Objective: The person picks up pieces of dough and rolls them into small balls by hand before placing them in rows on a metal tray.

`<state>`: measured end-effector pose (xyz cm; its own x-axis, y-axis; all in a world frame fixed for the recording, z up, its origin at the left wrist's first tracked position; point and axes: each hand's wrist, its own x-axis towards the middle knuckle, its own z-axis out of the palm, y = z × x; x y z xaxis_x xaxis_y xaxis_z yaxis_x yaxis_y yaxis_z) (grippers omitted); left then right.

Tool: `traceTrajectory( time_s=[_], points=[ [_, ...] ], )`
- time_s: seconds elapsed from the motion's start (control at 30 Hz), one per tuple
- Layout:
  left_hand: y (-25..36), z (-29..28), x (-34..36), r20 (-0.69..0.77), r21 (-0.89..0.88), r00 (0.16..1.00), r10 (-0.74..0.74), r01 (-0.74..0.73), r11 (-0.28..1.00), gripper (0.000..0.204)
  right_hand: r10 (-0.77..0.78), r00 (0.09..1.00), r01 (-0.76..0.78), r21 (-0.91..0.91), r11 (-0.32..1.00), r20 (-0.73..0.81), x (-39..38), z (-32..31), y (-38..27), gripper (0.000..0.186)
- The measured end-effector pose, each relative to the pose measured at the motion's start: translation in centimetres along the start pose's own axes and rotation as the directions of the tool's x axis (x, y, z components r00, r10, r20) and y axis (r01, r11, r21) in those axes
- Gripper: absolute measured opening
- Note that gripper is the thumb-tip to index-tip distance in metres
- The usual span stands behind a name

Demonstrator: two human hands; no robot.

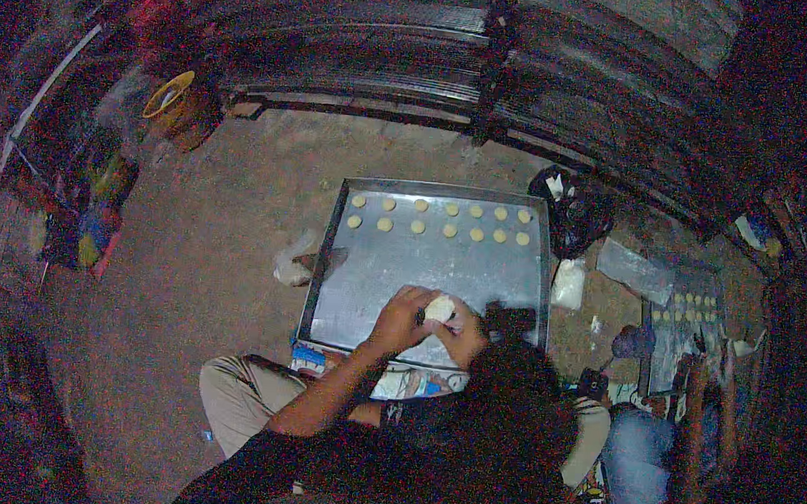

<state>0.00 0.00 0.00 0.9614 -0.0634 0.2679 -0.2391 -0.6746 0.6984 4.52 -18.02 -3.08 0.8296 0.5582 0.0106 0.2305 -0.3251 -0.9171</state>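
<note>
Over the near part of the tray, in the head view, I had the piece, pale and roundish, up between two bare hands. The left hand had its fingers against the piece's left side, and the right hand met it from the right and a little below. Both sets of fingers were closed on the piece, though the grain hid from me just where each fingertip pressed.

It showed no long axis that I could make out; the tray did, its longer sides running left to right. Two rows of pale rounds followed that same line near the far rim, seven to a row. From the fingers, the nearer row lay straight ahead, away from the wearer, with a stretch of metal between. Both hands touched the piece, so neither was nearer to it, but the left knuckles reached slightly farther toward the rows. Off the tray's right side I saw a white packet, and beyond it a black bag.
</note>
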Motion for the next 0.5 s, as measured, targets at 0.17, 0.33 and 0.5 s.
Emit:
traceTrajectory(
  time_s=[0.17, 0.33, 0.5],
  points=[
    [0.3, 3.4, 1.8, -0.187, -0.043, 0.981, -0.041, 0.034, 0.999, 0.044, 0.002, 0.998, 0.031, -0.497, 0.867, 0.066, 3.1, -3.2, -1.8, 0.045],
    [1.9, 2.2, 0.2, -0.238, 0.024, 0.968, -0.083, 0.092, 0.995, 0.041, -0.246, 0.969, 0.206, -0.437, 0.876, -0.037, 2.2, -2.6, -3.6, 0.031],
    [1.1, 2.8, -1.4, -0.13, -0.516, 0.959, -0.251, 0.151, 0.843, 0.048, -0.174, 0.972, 0.104, -0.378, 0.92, -0.157, 1.6, -0.7, -2.1, 0.034]
  ],
)
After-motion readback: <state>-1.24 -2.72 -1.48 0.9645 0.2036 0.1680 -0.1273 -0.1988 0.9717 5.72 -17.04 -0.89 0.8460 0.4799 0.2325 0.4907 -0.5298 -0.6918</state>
